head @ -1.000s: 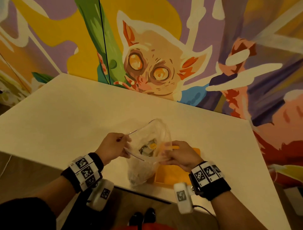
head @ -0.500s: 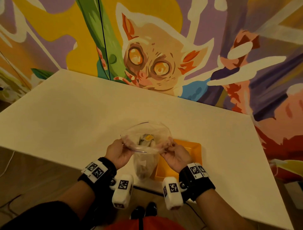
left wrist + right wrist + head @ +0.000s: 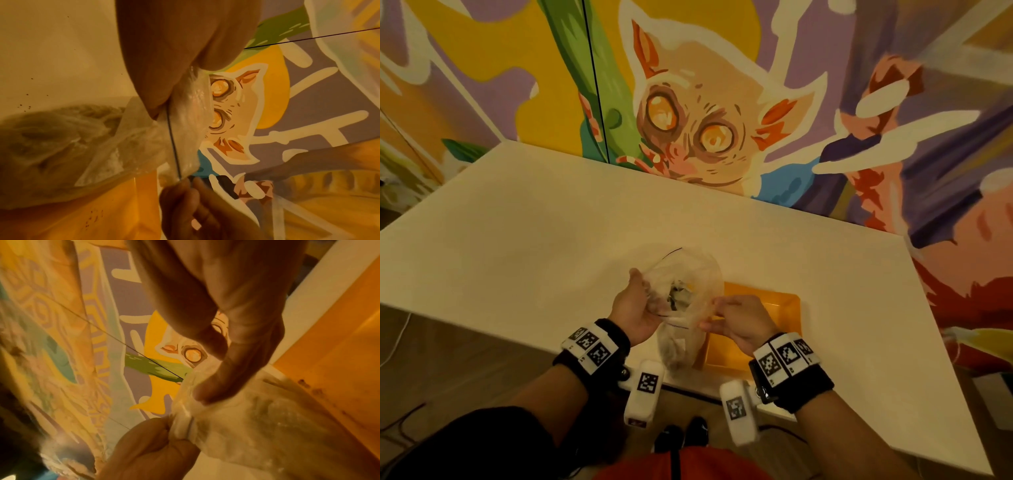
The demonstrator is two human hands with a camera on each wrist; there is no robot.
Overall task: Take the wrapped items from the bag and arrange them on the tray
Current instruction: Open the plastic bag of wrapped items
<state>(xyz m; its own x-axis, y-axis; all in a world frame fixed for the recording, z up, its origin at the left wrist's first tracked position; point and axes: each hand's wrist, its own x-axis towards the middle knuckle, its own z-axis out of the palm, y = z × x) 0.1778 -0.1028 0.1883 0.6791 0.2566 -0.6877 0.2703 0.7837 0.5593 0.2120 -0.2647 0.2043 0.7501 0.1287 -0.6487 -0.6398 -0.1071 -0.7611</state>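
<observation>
A clear plastic bag (image 3: 693, 274) stands on the white table near its front edge, its mouth held wide. Wrapped items (image 3: 678, 296) lie inside, seen through the opening. My left hand (image 3: 640, 305) pinches the left side of the rim, and my right hand (image 3: 732, 318) pinches the right side. In the left wrist view the bag (image 3: 82, 146) bulges with its load, and its dark rim line runs between both hands. In the right wrist view my fingers (image 3: 226, 378) press on the bag's (image 3: 257, 426) crumpled plastic. An orange tray (image 3: 767, 329) sits just right of the bag, partly hidden by my right hand.
The white table (image 3: 551, 240) stretches back to a painted mural wall (image 3: 688, 102). Its front edge runs just under my wrists, with wooden floor and shoes below. A pale cable (image 3: 397, 335) hangs at the far left.
Both hands shifted their grip along the bag's rim and spread the mouth wider. The bag now stands more upright with its opening facing up.
</observation>
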